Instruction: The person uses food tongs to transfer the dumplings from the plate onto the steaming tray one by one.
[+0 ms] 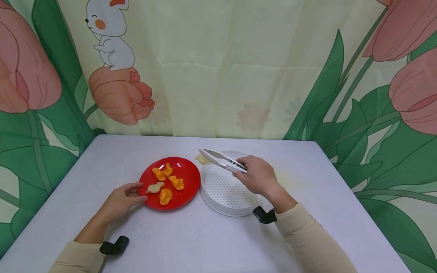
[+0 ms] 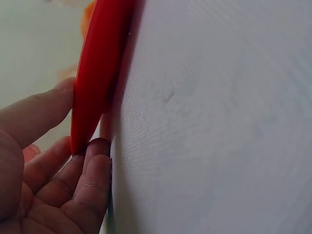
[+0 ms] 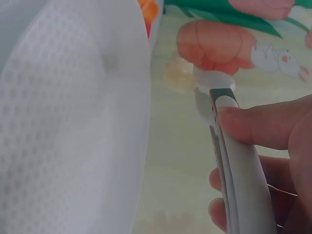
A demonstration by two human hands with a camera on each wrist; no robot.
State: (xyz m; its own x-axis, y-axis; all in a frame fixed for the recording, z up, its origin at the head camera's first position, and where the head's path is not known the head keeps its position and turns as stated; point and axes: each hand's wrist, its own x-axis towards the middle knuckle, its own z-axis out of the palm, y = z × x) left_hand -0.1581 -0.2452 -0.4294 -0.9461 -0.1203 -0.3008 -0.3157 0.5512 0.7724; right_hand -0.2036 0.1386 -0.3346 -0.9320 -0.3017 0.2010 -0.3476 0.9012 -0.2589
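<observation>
My left hand (image 1: 117, 203) pinches the near-left rim of a red plate (image 1: 189, 172), thumb on top and fingertips under the edge, as the left wrist view shows. Several orange dumplings (image 1: 165, 196) and one pale dumpling (image 1: 155, 187) lie on the plate. With my right hand (image 1: 258, 176) I grip metal tongs (image 3: 243, 175), which reach leftward over the back of a round white steamer basket (image 1: 228, 185). At the tongs' tips is a pale yellow dumpling (image 1: 202, 159), held above the gap between plate and basket.
The steamer basket has a perforated liner and stands right beside the plate. A white cloth covers the table (image 1: 164, 242). Behind it hangs a curtain (image 1: 205, 76) printed with tulips and a rabbit. Black wrist mounts (image 1: 114, 245) project from both sleeves.
</observation>
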